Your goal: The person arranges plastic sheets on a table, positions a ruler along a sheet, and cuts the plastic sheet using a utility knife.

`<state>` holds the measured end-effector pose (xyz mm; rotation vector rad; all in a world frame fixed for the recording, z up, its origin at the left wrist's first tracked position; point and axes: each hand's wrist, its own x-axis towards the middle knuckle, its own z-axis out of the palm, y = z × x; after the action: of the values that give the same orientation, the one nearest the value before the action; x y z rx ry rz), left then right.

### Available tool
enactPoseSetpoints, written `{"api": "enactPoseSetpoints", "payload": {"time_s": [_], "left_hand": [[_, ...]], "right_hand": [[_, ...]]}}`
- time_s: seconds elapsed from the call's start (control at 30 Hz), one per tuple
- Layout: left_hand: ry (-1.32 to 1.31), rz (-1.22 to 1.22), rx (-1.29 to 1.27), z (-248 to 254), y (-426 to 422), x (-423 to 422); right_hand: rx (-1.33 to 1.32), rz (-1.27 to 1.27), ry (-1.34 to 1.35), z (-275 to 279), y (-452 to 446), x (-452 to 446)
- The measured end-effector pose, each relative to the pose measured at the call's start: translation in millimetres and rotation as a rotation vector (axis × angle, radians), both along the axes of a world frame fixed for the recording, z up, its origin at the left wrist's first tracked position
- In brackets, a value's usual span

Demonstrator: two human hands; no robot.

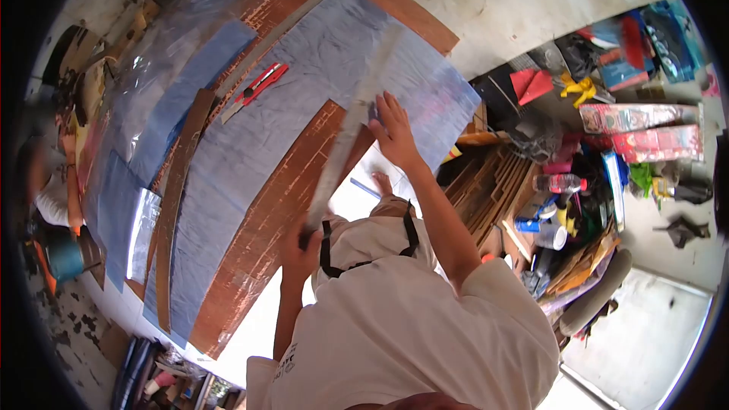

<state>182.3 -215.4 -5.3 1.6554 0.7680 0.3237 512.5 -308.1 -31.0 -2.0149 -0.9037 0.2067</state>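
Observation:
A long, flat metal straightedge (339, 153), blurred at its far end, slants across the blue sheet (304, 53) and the brown board (273, 205) on the worktable. My left hand (301, 249) is closed around its near end, where something dark shows between the fingers. My right hand (393, 130) lies beside the straightedge with its fingers stretched out over the blue sheet. A small dark spot shows by its fingertips; I cannot make out what it is. Farther left, a red utility knife (257, 91) rests on the blue sheet, apart from both hands.
A long brown strip (179, 205) lies on the table's left part, near clear plastic film (140, 99). Another person's arm (72, 175) is at the far left. Stacked boards (490, 190), a bottle (560, 183) and clutter stand at right.

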Motion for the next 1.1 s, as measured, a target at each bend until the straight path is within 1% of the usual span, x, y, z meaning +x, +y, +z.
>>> {"api": "enactPoseSetpoints", "payload": {"time_s": [0.07,0.1,0.17,0.23,0.3,0.33,0.37,0.4,0.5,0.53,0.57,0.63,0.67,0.7,0.73,0.77,0.83,0.87,0.9,0.97,1.03,1.1], "left_hand": [[0.001,0.111,0.023,11,-3,7],[0.011,0.175,0.026,23,-7,16],[0.023,0.283,0.073,20,-19,22],[-0.033,0.43,0.024,26,-42,37],[-0.066,0.546,0.005,26,-67,53],[-0.061,0.615,-0.034,28,-81,64],[-0.054,0.678,-0.07,30,-93,75],[-0.049,0.714,-0.077,41,-102,91],[-0.008,0.807,-0.09,46,-125,116],[0.002,0.821,-0.086,47,-130,119],[0.001,0.784,-0.075,47,-133,120],[0.003,0.753,-0.06,46,-134,120],[0.043,0.696,-0.017,48,-133,118],[0.081,0.641,0.024,51,-132,115],[0.105,0.602,0.055,54,-130,112],[0.108,0.624,0.06,54,-127,110],[0.162,0.569,0.127,58,-127,102],[0.192,0.577,0.111,61,-125,101],[0.201,0.588,0.114,65,-124,102],[0.189,0.606,0.101,68,-125,100],[0.205,0.616,0.117,73,-126,95],[0.217,0.591,0.079,74,-129,87]], "right_hand": [[-0.232,0.003,-0.292,-11,27,26],[-0.228,0.022,-0.289,-14,36,38],[-0.246,0.043,-0.519,-17,45,60],[-0.237,0.054,-0.529,-18,39,84],[-0.265,0.008,-0.525,-21,25,109],[-0.267,0.027,-0.511,-23,14,121],[-0.292,-0.017,-0.538,-25,0,135],[-0.319,-0.065,-0.562,-27,-17,148],[-0.361,-0.093,-0.534,-33,-64,184],[-0.392,-0.105,-0.526,-35,-80,196],[-0.422,-0.121,-0.519,-36,-96,209],[-0.491,-0.243,-0.46,-59,-129,245],[-0.49,-0.233,-0.454,-71,-146,263],[-0.559,-0.348,-0.436,-81,-160,280],[-0.623,-0.457,-0.422,-76,-157,285],[-0.614,-0.436,-0.424,-74,-150,285],[-0.231,-0.187,-0.493,-21,-119,252],[-0.238,-0.084,-0.574,-12,-103,232],[-0.24,-0.062,-0.563,-17,-91,212],[-0.309,0.219,-0.686,-25,-73,177],[-0.236,0.359,-0.646,-29,-72,143],[-0.179,0.527,-0.575,-33,-82,104]]}}
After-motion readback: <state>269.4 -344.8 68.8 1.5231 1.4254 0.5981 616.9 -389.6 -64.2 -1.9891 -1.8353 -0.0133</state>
